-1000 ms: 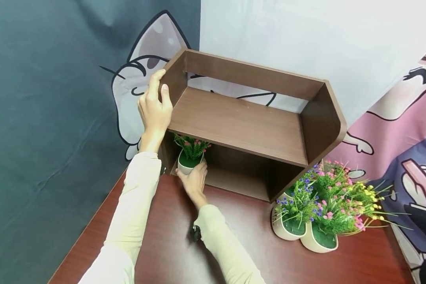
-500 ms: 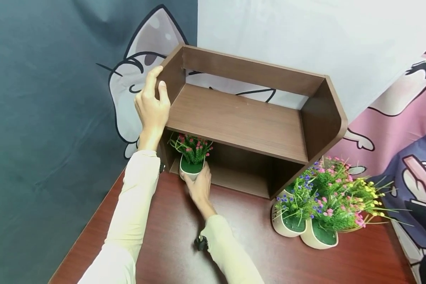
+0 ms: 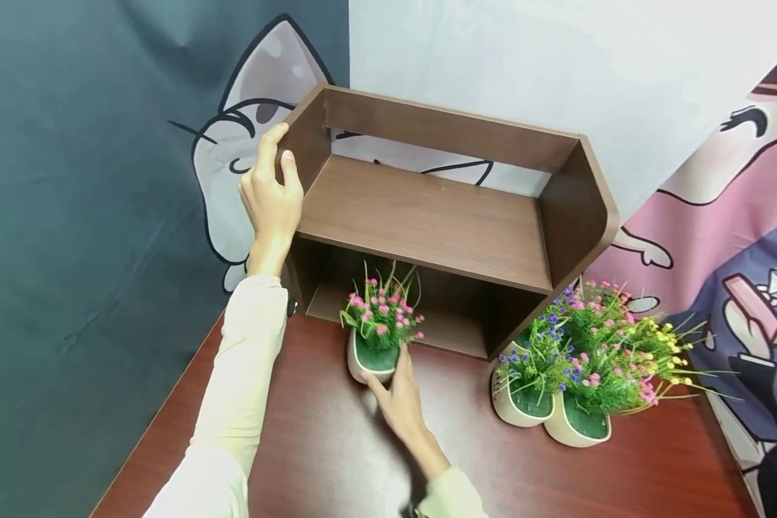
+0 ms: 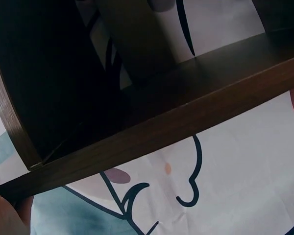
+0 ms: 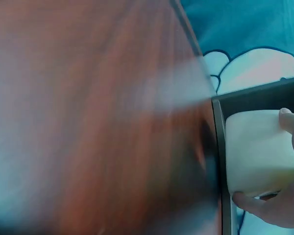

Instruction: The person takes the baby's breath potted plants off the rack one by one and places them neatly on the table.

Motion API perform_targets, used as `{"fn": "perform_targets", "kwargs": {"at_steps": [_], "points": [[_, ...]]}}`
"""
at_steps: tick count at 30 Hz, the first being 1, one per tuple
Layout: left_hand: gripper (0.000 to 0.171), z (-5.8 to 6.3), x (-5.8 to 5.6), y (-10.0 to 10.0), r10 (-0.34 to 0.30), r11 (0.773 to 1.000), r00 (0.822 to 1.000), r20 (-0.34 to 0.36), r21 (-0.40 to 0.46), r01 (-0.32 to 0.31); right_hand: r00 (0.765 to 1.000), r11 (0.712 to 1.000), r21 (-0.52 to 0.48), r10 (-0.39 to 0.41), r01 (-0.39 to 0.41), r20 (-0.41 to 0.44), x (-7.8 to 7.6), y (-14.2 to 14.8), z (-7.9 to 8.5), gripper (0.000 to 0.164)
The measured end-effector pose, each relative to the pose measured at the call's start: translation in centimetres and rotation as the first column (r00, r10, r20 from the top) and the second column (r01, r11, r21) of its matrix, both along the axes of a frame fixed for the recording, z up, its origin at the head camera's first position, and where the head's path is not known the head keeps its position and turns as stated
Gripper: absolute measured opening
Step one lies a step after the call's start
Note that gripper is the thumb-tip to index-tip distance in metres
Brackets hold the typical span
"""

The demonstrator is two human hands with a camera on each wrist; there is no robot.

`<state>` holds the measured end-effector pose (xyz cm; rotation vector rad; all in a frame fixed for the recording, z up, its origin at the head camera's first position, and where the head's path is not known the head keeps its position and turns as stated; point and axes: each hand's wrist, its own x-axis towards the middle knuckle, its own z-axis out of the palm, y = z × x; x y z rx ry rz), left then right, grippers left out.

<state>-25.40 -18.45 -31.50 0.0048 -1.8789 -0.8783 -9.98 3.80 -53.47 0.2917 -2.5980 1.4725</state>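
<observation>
A brown two-tier wooden shelf [image 3: 427,219] stands on the table. My left hand [image 3: 272,194] grips its left side panel; in the left wrist view, parts of that hand [image 4: 7,215] show at the board's edge. My right hand [image 3: 403,403] holds a white pot of artificial pink flowers [image 3: 380,331] just in front of the lower compartment, toward its left. From the right wrist camera, the white pot [image 5: 259,152] sits between the thumb and a finger of the right hand [image 5: 284,203]. Whether the pot's base touches the table cannot be told.
Right of the shelf stand several white pots, one with blue flowers [image 3: 529,370] and another with pink flowers [image 3: 589,396]; yellow flowers [image 3: 670,345] spread beside them. The reddish-brown table [image 3: 324,446] meets a dark curtain [image 3: 91,216] at the left.
My right hand has drawn the flowerpot out of the lower compartment, toward me and to the right. My left hand keeps its grip on the shelf's side panel.
</observation>
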Motion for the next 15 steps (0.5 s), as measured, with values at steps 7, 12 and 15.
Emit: {"fn": "perform_targets", "kwargs": {"at_steps": [7,12,15], "points": [[0.033,0.0,-0.1,-0.8,-0.001,1.000,0.999,-0.036,-0.027,0.000,0.999,0.999,-0.007,-0.034,0.034,0.014,4.9,5.6,-0.3,0.088],[0.033,-0.3,-0.1,-1.3,0.001,1.000,1.000,-0.025,-0.021,-0.002,0.999,0.997,0.068,-0.034,0.036,-0.036,8.6,9.1,-1.0,0.087],[0.033,-0.3,-0.1,-1.3,-0.004,1.000,1.000,-0.021,-0.012,0.004,0.989,0.991,0.129,-0.025,0.044,-0.145,10.0,10.8,-1.1,0.088]]}}
